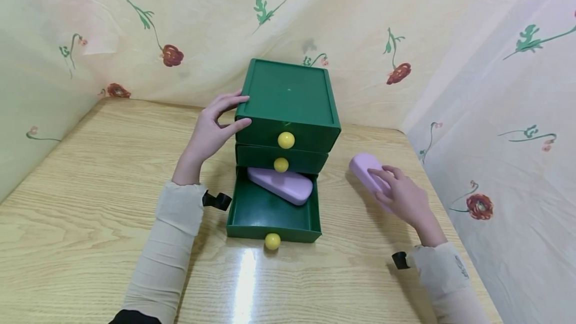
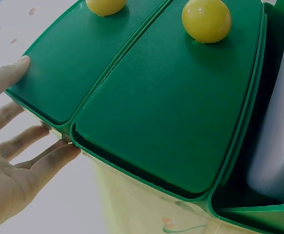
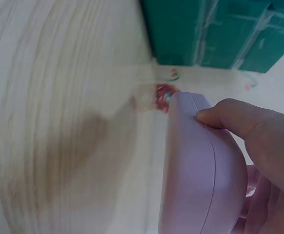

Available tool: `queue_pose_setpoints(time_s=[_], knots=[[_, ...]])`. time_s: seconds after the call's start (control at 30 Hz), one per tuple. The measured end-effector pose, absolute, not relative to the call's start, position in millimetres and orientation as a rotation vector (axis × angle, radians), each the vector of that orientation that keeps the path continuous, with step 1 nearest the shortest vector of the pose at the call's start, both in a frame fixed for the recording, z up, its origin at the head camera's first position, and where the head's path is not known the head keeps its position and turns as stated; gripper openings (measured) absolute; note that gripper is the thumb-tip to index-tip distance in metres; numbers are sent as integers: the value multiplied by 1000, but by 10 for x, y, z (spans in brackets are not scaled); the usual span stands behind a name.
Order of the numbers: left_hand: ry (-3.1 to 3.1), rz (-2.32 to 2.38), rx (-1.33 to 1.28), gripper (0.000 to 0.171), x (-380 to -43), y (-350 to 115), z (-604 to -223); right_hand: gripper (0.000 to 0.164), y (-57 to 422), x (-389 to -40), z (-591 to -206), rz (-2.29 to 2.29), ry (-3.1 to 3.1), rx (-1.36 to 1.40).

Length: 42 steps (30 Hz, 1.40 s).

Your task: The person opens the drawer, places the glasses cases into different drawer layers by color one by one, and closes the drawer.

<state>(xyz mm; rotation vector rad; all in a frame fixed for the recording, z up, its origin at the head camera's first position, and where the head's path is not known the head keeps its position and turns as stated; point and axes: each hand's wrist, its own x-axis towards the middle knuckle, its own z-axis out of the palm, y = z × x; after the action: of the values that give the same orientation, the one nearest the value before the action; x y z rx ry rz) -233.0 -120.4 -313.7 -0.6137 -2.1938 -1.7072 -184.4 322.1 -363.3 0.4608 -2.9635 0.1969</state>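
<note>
A green cabinet [image 1: 288, 94] with yellow round knobs stands at the middle of the table, its lowest drawer [image 1: 265, 216] pulled out. Inside that drawer, toward the back, lies a lilac glasses case [image 1: 288, 186], partly under the drawer above. My left hand [image 1: 213, 126] rests at the cabinet's upper left: the thumb touches the front face [image 2: 49, 83], while the other fingers lie along the side. To the right of the cabinet, my right hand [image 1: 402, 194] grips a second lilac glasses case [image 3: 195, 170] across its width, thumb near the seam. This case is raised above the table, its shadow apart from it.
The wooden table [image 1: 90, 204] reaches back to a cloth [image 1: 216, 24] printed with red flowers, which also hangs along both sides. Black wrist mounts [image 1: 218, 200] sit on both sleeves. The open drawer juts toward the front between the arms.
</note>
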Motion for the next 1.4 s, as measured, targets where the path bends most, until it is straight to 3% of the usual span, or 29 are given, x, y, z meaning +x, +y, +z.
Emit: queue_pose_setpoints(time_s=[0.87, 1.4], knots=[[-2211, -1696, -607, 44, -2336, -1205, -3147, 51, 2836, -1310, -3270, 239, -2727, 761], [-2208, -1695, -608, 45, -2334, -1200, -3144, 51, 2493, -1272, -3326, 302, -2667, 957]])
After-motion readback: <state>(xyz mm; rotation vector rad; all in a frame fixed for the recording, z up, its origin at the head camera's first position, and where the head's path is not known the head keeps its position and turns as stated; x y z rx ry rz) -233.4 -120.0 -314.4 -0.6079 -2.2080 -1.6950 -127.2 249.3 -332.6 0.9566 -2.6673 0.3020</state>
